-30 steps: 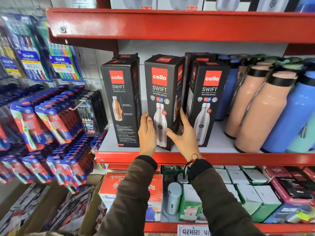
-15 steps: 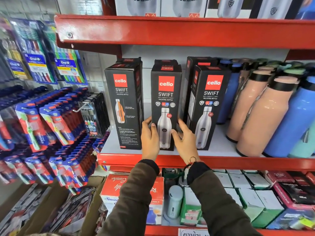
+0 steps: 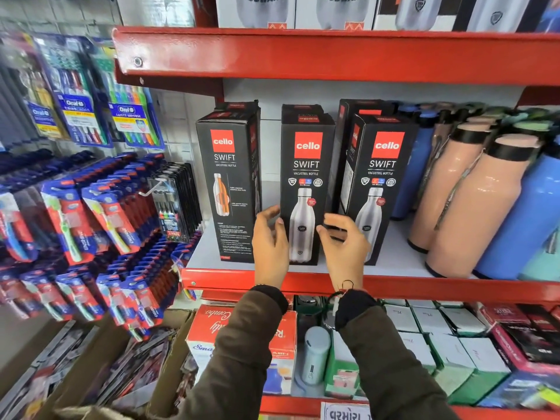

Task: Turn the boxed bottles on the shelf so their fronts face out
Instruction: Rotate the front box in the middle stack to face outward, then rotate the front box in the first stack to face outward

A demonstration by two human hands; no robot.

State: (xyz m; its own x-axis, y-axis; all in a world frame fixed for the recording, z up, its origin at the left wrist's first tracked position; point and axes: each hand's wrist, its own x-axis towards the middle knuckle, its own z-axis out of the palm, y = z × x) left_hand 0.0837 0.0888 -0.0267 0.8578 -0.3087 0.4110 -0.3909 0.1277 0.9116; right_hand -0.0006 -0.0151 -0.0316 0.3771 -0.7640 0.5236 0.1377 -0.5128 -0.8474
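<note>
Hands (image 3: 309,241) loose beside upright middle box (image 3: 306,177), front outward

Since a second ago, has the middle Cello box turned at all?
Yes. The middle Cello box has swung to face straight out, square with the red shelf edge; its side panel no longer shows.

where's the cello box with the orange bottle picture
In the head view, the orange-picture box stands leftmost of the front row on the red shelf, beside the middle box, just left of the left hand.
</note>
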